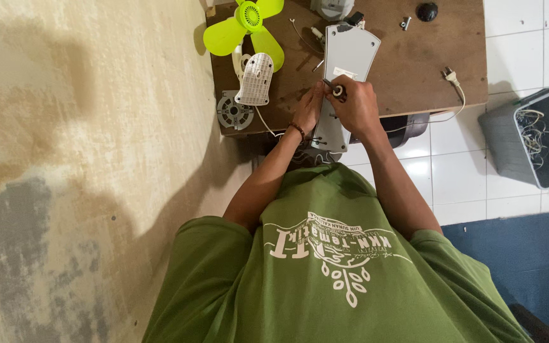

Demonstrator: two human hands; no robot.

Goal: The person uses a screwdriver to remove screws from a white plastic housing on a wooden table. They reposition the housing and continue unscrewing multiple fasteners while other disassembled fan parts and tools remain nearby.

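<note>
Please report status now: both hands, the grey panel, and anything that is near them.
Left hand steadies grey panel. Right hand grips screwdriver, tip on panel. Fan parts lie left, clear of hands.

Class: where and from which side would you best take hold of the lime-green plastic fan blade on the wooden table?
Probably grip the lime-green plastic fan blade at its round central hub, coming from above: it lies flat, hub facing up, and the thin blades look flexible.

Screwdriver tip (336,90) hidden by hands; fan blade (249,28) cut by top edge.
</note>
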